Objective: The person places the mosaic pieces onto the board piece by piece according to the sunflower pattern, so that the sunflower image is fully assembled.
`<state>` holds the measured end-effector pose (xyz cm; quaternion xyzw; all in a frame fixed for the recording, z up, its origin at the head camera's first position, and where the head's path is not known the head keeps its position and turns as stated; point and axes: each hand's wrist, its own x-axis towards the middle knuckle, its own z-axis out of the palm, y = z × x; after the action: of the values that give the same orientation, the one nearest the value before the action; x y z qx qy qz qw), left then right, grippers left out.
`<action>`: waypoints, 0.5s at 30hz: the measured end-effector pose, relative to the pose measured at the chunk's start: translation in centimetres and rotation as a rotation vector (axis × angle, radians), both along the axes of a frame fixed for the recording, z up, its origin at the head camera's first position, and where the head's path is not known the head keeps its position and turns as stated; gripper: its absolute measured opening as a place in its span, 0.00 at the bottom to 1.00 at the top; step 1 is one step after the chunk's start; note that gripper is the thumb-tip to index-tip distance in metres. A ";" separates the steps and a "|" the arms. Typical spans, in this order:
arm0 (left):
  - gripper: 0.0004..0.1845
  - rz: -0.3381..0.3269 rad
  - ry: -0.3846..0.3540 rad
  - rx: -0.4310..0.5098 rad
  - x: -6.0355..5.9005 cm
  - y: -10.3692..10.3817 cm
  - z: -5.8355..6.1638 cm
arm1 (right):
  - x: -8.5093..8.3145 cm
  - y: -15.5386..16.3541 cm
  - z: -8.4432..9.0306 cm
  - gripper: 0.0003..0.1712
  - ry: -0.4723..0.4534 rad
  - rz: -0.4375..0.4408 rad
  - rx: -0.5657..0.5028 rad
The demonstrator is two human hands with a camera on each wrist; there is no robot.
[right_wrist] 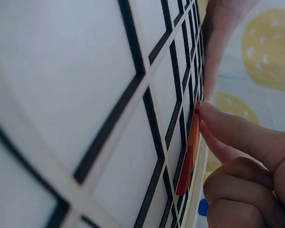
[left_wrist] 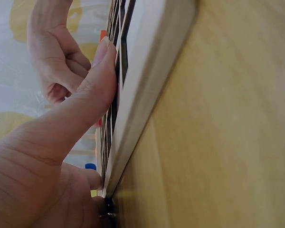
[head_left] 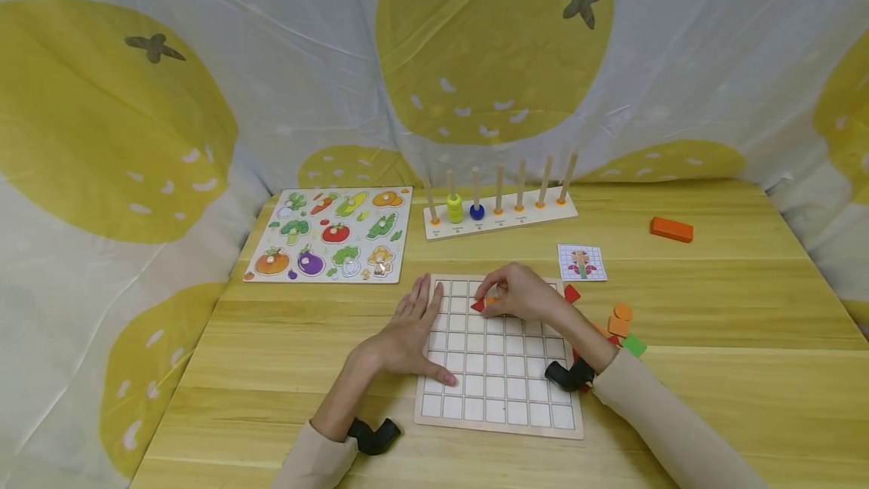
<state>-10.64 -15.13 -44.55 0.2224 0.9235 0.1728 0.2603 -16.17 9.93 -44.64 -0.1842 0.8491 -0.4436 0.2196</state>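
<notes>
A wooden grid board with white square cells lies on the table. My left hand rests along its left side, fingers spread, the thumb over the front left cells. Near the board's far edge, my right hand pinches a small red triangular piece between thumb and fingertips. Beside it sits an orange piece, partly covered by the hand. The right wrist view shows this orange piece in line with another red piece on the grid.
Loose orange, red and green pieces lie right of the board, partly behind my right forearm. A pattern card lies beyond them. Farther back are a vegetable puzzle board, a peg stand with rings, and an orange block.
</notes>
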 end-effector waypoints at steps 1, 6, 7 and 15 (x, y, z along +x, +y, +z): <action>0.79 0.001 0.000 0.001 0.0 0.0 0.0 | 0.0 0.0 0.0 0.10 0.001 0.000 -0.001; 0.79 0.000 0.003 0.005 0.0 0.0 0.0 | -0.1 -0.1 -0.1 0.09 -0.004 0.011 -0.020; 0.79 -0.001 0.004 0.006 0.0 -0.1 0.0 | -0.1 -0.2 -0.2 0.08 -0.005 0.013 -0.023; 0.79 -0.011 0.006 0.001 0.0 -0.1 0.0 | -0.2 -0.1 -0.5 0.07 -0.018 0.002 -0.025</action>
<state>-10.60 -15.20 -44.56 0.2280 0.9230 0.1713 0.2583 -16.40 9.86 -45.16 -0.1837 0.8414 -0.4556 0.2253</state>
